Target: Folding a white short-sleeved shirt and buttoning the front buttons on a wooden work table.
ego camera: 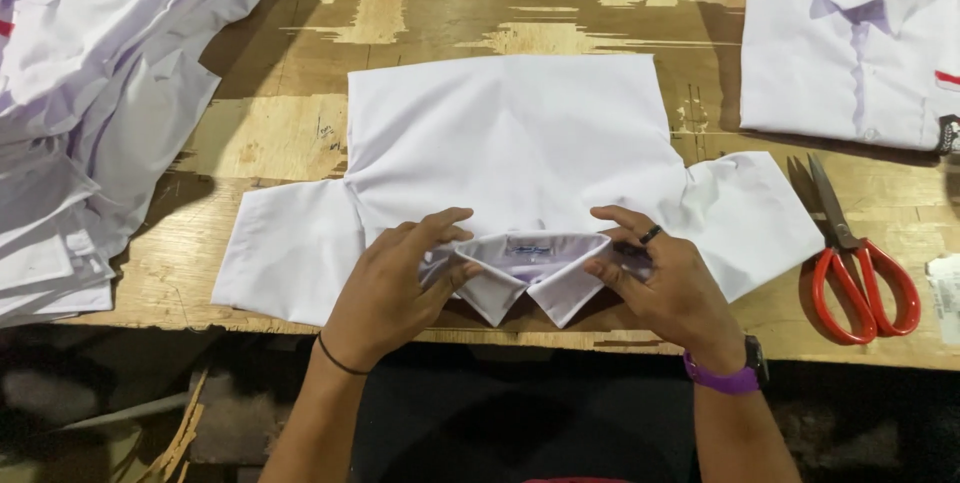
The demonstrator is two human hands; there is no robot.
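Observation:
A white short-sleeved shirt (510,133) lies face down on the wooden table (270,133), sleeves spread, its collar (530,268) toward me at the near edge. My left hand (395,288) pinches the left side of the collar between thumb and fingers. My right hand (660,288), wearing a dark ring and a purple wrist strap, grips the right side of the collar. A thin black band circles my left wrist.
A heap of white shirts (90,93) fills the left of the table. One folded white shirt (850,43) lies at the far right. Red-handled scissors (850,253) rest right of the spread shirt, with a white paper tag (945,298) beside them.

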